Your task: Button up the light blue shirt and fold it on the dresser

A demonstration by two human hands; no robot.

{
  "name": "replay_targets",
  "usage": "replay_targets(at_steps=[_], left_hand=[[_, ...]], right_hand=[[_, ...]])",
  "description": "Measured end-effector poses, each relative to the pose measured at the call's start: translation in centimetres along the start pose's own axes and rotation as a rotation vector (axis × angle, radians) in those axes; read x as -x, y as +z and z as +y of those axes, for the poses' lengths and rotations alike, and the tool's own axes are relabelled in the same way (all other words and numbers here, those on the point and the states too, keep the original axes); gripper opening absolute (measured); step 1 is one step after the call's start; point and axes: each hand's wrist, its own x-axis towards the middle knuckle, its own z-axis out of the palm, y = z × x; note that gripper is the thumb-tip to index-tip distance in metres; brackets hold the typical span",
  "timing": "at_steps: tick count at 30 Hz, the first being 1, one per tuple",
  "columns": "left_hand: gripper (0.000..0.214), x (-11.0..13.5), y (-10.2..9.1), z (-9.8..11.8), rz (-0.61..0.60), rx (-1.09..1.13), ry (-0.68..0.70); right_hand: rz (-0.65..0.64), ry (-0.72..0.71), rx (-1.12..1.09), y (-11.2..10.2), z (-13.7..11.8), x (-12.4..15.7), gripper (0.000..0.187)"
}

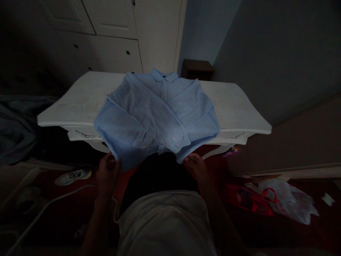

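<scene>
Blue shirt (150,110) overhangs the worktop (80,96) at its near edge; left hand (106,172) and right hand (197,166) each pinch the hem.

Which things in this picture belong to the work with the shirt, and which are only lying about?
In the work:
blue shirt, spread out, its lower edge overhanging the table
left hand and right hand, each holding that lower edge
white table, under the shirt

Lying about on the floor:
white shoe
pale cord
red bag
whitish plastic bag
</scene>
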Motion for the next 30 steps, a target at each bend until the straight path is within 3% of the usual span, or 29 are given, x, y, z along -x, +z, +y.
replay_targets(at_steps=[4, 8, 13, 18, 23, 27, 30], left_hand=[[0.059, 0.6, -0.5, 1.3, -0.035, -0.009, 0.138], [0.037, 0.4, -1.4, 1.9, -0.205, -0.005, 0.347], [0.037, -0.2, -2.9, 2.1, -0.286, -0.021, 0.454], [0.038, -1.2, -3.6, 2.5, -0.370, -0.097, 0.517], [0.032, -2.8, -4.0, 2.7, -0.474, -0.155, 0.648], [0.030, -4.0, -5.2, 2.6, -0.462, -0.156, 0.673], [0.027, -5.0, -6.7, 2.9, -0.360, -0.115, 0.682]], right_hand=[[0.030, 0.015, -0.105, 0.8, -0.3, -0.1, 0.046], [0.100, 0.009, -0.067, 1.1, -0.6, -0.3, 0.055], [0.085, -0.012, 0.215, 0.5, -1.1, -1.0, 0.036], [0.086, -0.157, 0.527, 0.2, -2.6, -0.6, 0.045], [0.116, -0.302, 0.762, 0.7, -5.3, 1.5, 0.044], [0.117, -0.452, 0.835, 0.7, -8.6, 2.8, 0.037], [0.045, -0.549, 0.764, -0.3, -11.2, 3.0, 0.032]])
